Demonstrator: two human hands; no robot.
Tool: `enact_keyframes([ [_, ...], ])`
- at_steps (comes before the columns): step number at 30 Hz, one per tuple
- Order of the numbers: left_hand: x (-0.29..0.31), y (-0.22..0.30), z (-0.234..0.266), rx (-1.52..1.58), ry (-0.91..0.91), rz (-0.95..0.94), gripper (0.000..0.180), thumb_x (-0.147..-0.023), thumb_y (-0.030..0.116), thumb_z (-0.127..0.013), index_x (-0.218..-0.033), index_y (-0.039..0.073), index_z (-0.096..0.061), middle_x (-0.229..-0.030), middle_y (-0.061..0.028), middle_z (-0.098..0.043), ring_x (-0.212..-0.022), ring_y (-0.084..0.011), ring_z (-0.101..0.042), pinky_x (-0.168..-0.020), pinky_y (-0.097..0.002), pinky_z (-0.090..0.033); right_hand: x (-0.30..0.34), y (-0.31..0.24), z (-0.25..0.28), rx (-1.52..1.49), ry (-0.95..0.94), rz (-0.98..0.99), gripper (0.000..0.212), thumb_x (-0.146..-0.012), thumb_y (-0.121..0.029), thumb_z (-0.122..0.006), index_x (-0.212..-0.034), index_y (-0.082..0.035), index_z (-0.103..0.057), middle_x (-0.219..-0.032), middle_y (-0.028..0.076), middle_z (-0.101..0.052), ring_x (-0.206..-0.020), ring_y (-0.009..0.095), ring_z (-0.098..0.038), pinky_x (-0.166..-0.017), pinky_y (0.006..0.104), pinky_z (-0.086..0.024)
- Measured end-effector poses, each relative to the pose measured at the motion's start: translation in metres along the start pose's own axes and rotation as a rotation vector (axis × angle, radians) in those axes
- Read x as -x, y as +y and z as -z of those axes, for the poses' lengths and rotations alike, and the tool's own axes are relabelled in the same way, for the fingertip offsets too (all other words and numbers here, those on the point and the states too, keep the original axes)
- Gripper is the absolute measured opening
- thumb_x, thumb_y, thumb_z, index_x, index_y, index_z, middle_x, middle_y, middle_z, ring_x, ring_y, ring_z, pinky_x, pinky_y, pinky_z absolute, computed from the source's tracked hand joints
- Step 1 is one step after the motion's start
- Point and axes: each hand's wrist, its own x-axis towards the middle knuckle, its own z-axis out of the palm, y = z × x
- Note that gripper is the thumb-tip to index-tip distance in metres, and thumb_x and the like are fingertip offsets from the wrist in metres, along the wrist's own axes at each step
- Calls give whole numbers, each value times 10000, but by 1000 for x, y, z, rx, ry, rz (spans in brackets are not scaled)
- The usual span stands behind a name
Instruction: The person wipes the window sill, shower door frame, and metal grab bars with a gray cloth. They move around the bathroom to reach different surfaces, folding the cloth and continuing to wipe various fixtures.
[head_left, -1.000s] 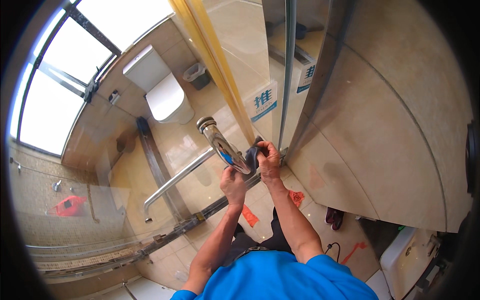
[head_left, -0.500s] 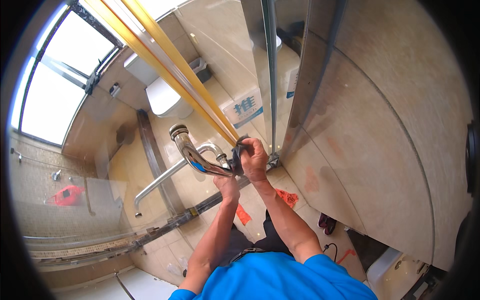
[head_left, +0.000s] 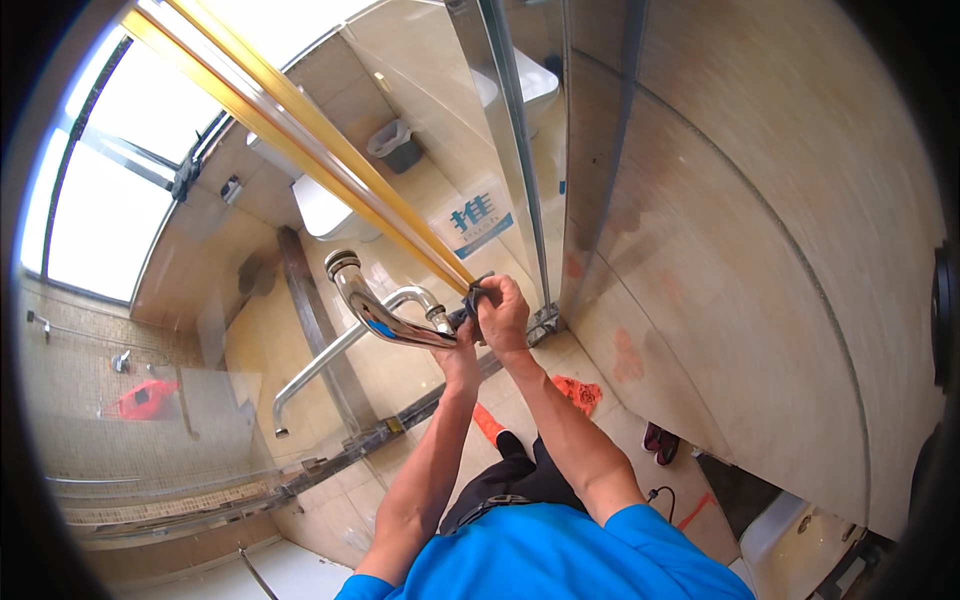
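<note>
My right hand (head_left: 503, 314) is closed in a pinch on a crumpled dark cloth (head_left: 476, 300) at the near end of the yellow-edged glass panel (head_left: 350, 180). Just below and to the left, my left hand (head_left: 458, 365) has its fingers closed at the cloth's lower part, partly hidden. It lies against the lower end of a curved chrome handle (head_left: 372, 310), which rises to the left and has a round collar on top. Behind that curve, a long chrome bar (head_left: 330, 357) runs down to the left with a bent end.
Beyond the glass stand a white toilet (head_left: 325, 208) and a grey bin (head_left: 397, 148). A sign (head_left: 478, 222) is stuck on the glass. Orange cloths (head_left: 577, 394) and dark shoes (head_left: 661, 442) lie on the tiled floor. A washbasin (head_left: 800, 540) is at the lower right.
My left hand has shifted slightly upward, closer to my right hand. The view has turned a little, so the handle and glass panel appear further left. Both hands keep to the same spot.
</note>
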Motion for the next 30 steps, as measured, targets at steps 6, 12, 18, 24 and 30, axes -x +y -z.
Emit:
enact_keyframes([
  [6, 18, 10, -16, 80, 103, -153, 532, -839, -25, -663, -1297, 88, -417, -933, -54, -612, -744, -118, -588, -633, -275, -518, -6, -38, -8, -105, -28, 301, 202, -819, 86, -598, -980, -36, -602, -904, 43, -635, -795, 96, -628, -716, 241, -512],
  [12, 25, -2, -12, 171, 51, -104, 156, -850, 54, -723, -977, 24, -638, -849, -23, -654, -708, -125, -620, -632, -277, -550, -11, 0, 14, -132, -80, 64, 165, -850, 35, -607, -992, -49, -600, -863, 7, -643, -781, 72, -600, -679, 222, -499],
  [18, 21, -15, 29, 165, 84, 101, 86, -906, 95, -663, -955, 27, -679, -815, 35, -628, -671, -32, -518, -575, -181, -388, 16, 17, 10, -363, -25, -347, 113, -861, 18, -601, -957, -41, -616, -845, 13, -642, -752, 86, -603, -687, 224, -499],
  [24, 25, -15, -4, 317, -42, 18, 201, -927, 233, -674, -974, 37, -675, -861, 9, -660, -752, -48, -567, -627, -217, -450, -1, -50, 9, -448, -82, -50, 173, -856, 62, -612, -1007, -22, -604, -912, 23, -641, -797, 77, -592, -731, 209, -490],
  [30, 25, 0, -24, 414, -8, 56, 292, -877, 43, -654, -1148, 43, -545, -977, -57, -635, -833, -154, -632, -761, -333, -574, -9, -20, 16, -210, -97, 17, 199, -854, 70, -594, -1018, -43, -587, -885, -3, -617, -786, 50, -562, -714, 191, -460],
])
